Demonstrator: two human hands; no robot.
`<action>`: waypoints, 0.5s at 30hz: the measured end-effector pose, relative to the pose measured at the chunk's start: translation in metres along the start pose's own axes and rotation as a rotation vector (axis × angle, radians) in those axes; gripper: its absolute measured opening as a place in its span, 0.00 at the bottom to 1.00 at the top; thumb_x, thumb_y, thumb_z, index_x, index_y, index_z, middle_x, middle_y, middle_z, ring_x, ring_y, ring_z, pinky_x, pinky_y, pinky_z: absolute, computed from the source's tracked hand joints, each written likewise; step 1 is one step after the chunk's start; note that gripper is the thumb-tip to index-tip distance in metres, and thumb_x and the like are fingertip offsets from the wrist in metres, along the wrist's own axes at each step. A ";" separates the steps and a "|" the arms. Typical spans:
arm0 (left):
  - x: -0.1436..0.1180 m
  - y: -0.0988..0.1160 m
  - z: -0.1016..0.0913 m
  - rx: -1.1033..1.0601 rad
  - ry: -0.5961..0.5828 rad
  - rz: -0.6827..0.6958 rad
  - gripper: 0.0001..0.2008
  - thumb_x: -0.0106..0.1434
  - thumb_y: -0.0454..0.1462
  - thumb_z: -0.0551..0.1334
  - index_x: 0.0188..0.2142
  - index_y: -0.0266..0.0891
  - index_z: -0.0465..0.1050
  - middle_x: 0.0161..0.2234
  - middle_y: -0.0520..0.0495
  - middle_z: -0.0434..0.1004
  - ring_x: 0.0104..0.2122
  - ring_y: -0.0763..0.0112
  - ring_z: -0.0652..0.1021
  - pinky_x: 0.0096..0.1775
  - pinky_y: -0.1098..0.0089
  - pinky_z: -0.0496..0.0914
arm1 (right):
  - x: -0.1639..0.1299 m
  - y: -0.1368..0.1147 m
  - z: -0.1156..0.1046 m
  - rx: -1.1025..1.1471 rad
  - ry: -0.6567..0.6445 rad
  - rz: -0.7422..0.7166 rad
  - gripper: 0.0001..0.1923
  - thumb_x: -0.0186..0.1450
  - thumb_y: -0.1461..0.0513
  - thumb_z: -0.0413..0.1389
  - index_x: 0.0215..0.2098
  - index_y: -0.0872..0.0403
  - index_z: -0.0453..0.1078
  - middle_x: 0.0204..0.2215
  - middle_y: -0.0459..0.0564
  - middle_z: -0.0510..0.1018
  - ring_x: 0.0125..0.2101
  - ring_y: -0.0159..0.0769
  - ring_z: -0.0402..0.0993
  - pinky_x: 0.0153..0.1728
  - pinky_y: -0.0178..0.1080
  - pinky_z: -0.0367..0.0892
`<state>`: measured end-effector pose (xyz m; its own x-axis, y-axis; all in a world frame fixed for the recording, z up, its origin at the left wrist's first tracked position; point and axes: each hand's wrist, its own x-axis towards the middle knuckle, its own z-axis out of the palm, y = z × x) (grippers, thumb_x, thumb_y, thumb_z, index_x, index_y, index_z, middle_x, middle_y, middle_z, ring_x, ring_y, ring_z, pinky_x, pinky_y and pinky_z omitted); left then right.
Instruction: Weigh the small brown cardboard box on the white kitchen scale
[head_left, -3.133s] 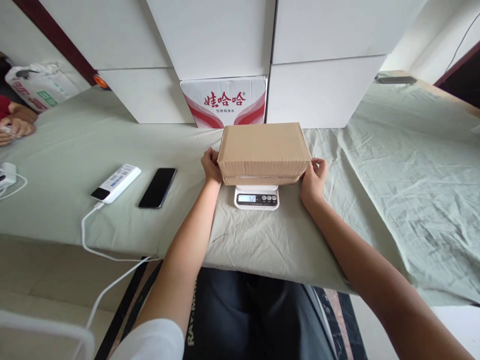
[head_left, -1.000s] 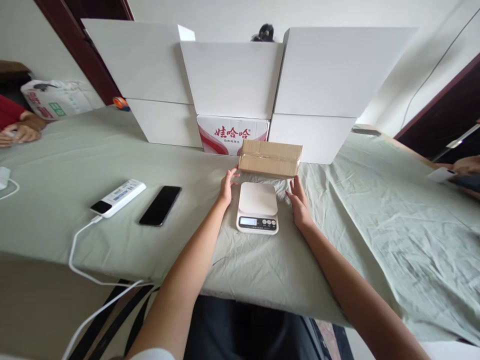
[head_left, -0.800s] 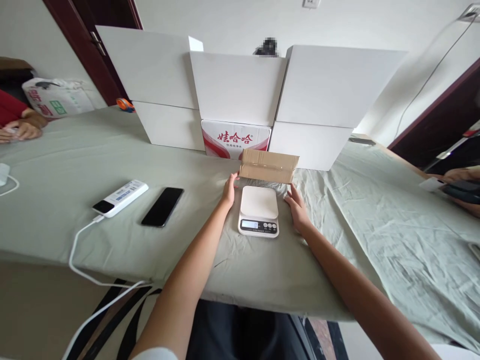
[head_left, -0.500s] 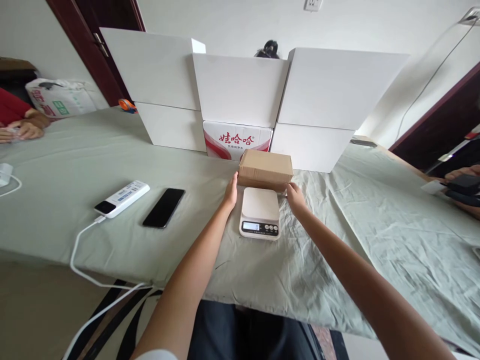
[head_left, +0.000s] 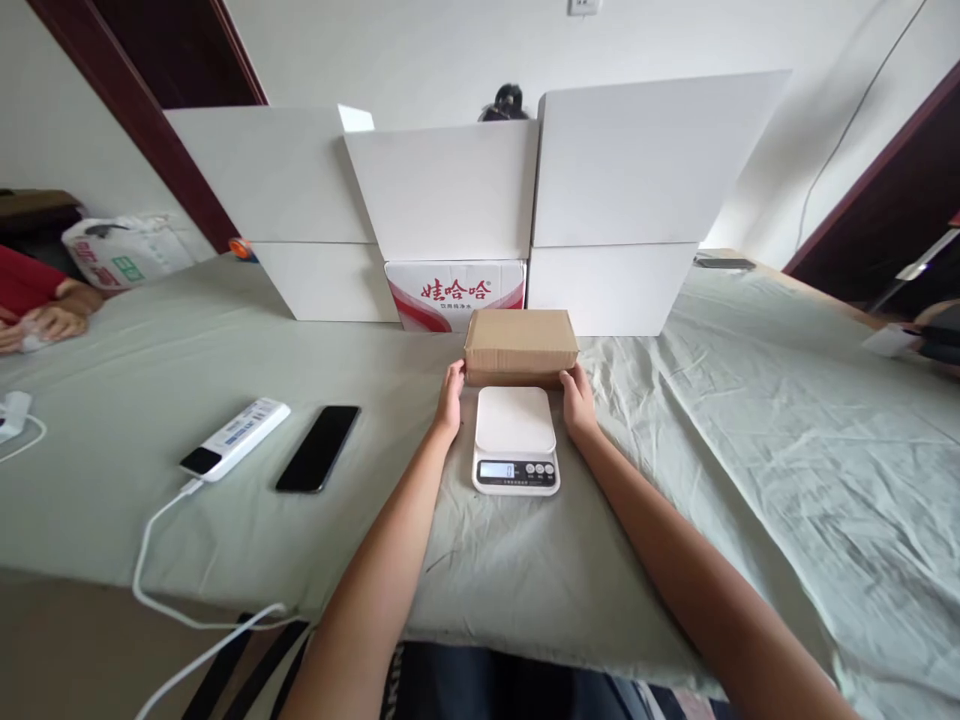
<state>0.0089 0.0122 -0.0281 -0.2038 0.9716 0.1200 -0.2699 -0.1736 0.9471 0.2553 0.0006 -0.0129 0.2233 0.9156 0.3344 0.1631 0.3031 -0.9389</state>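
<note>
A brown cardboard box sits just behind a white kitchen scale, whose display reads 0 and whose plate carries nothing. My left hand is pressed to the box's left side, fingers pointing forward along it. At the box's right front corner, my right hand grips with bent fingers and the thumb toward the front face. Some fingers of both hands are hidden behind the box's edges.
Stacked white boxes form a wall behind, with a red-and-white printed carton at the bottom middle. To the left lie a black phone and a white power bank with a cable. Another person's hands are at far left.
The cardboard box has turned slightly and now lies squarer to the scale. My right hand has shifted with its corner. The whole view has also swung a little.
</note>
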 end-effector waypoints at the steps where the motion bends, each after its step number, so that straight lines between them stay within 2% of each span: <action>1: -0.001 0.001 0.001 -0.015 -0.004 -0.004 0.33 0.74 0.60 0.54 0.65 0.41 0.73 0.73 0.38 0.70 0.77 0.56 0.65 0.77 0.57 0.57 | 0.000 0.000 0.000 0.006 0.005 -0.004 0.27 0.69 0.48 0.51 0.62 0.46 0.71 0.63 0.56 0.78 0.69 0.56 0.67 0.74 0.61 0.58; 4: -0.004 0.006 0.004 -0.056 -0.031 -0.020 0.32 0.76 0.57 0.53 0.68 0.42 0.70 0.75 0.39 0.67 0.77 0.58 0.63 0.76 0.59 0.57 | 0.000 0.001 0.001 0.019 0.008 -0.010 0.28 0.68 0.47 0.51 0.63 0.45 0.70 0.65 0.55 0.77 0.69 0.57 0.66 0.75 0.62 0.57; 10: -0.011 0.020 0.011 -0.021 -0.145 -0.033 0.32 0.80 0.43 0.42 0.79 0.40 0.53 0.81 0.46 0.51 0.80 0.68 0.56 0.79 0.63 0.49 | 0.001 0.004 0.002 0.038 0.005 -0.028 0.31 0.69 0.48 0.51 0.67 0.49 0.68 0.69 0.57 0.74 0.71 0.55 0.64 0.77 0.62 0.53; 15: -0.014 0.026 0.012 -0.052 -0.190 -0.105 0.37 0.80 0.51 0.36 0.80 0.37 0.50 0.81 0.45 0.47 0.80 0.67 0.53 0.79 0.63 0.49 | 0.002 0.008 0.003 0.048 0.017 -0.035 0.30 0.69 0.49 0.51 0.66 0.48 0.68 0.69 0.55 0.74 0.71 0.52 0.64 0.77 0.61 0.52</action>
<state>0.0158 -0.0035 -0.0017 0.0078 0.9968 0.0797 -0.3296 -0.0727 0.9413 0.2545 0.0058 -0.0194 0.2349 0.8997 0.3678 0.1251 0.3473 -0.9294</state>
